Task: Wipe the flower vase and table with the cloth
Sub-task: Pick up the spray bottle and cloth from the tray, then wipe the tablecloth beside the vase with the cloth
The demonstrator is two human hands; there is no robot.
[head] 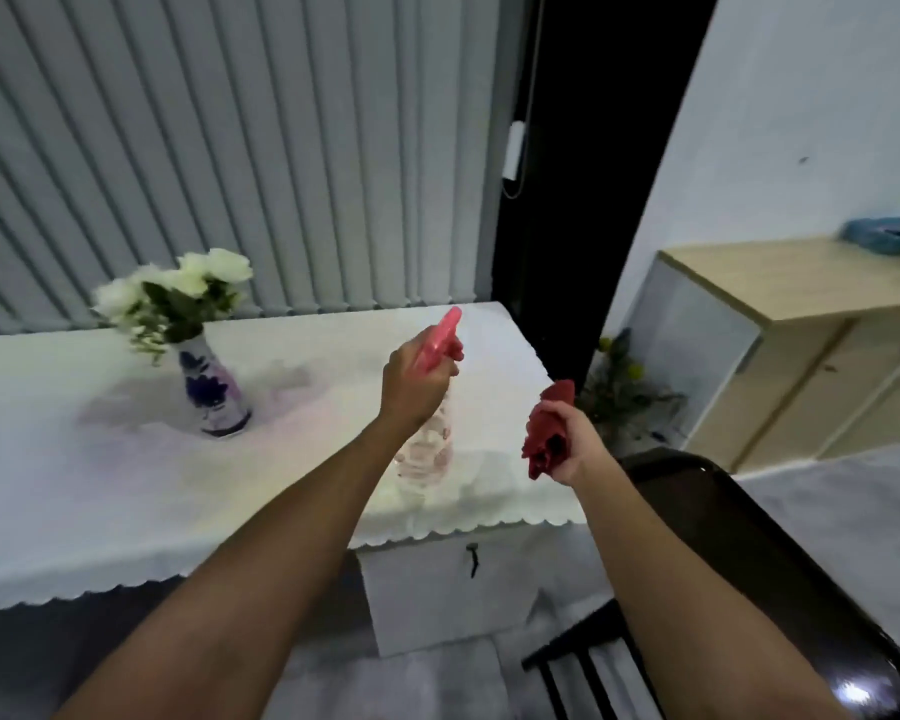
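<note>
This looks like a room in a home or a small office, though which of the two cannot be told. Pale vertical blinds (230, 148) fill the upper left of the frame, hanging behind a table (74, 485) covered with a white scallop-edged cloth. A blue-and-white flower vase (214, 392) with white flowers stands on it at left of centre. At the right, a light wood cabinet (801, 356) stands against a plain white wall (801, 96). A dark wooden chair (749, 563) occupies the lower right, and the floor (853, 511) is grey.
</note>
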